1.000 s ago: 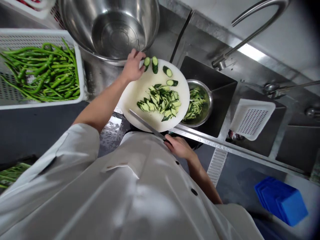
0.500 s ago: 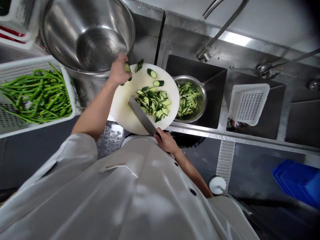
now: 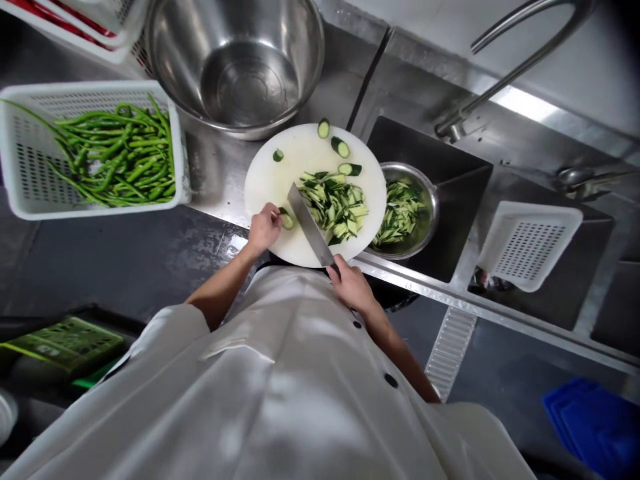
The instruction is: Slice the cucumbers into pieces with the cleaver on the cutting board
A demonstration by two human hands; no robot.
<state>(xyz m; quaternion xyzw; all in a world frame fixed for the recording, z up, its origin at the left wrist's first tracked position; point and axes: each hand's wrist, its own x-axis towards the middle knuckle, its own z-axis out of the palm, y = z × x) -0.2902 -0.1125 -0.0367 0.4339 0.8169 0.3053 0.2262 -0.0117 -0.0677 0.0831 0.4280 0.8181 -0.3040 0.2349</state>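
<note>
My right hand (image 3: 350,283) is closed around the handle of a kitchen knife (image 3: 311,228), whose broad blade rests over the round white cutting board (image 3: 265,160). At the board's near left edge, my left hand (image 3: 266,229) pinches a piece of cucumber (image 3: 287,219) left of the blade. To the right of the blade lies a pile of sliced cucumber (image 3: 340,207). Several thicker cucumber chunks (image 3: 341,147) are along the far right of the board, and a small green end piece (image 3: 278,155) sits at the far left.
A large steel bowl (image 3: 245,80) stands behind the board. Green chili peppers (image 3: 120,157) fill a white basket (image 3: 100,210) on the left. Right of the board, a steel bowl (image 3: 434,207) of sliced cucumber sits at the sink, under a faucet (image 3: 520,73). Another white basket (image 3: 535,243) is farther right.
My left hand has come from the far edge of the board to its near left side with cucumber. The view has shifted left. The knife stays in my right hand.
</note>
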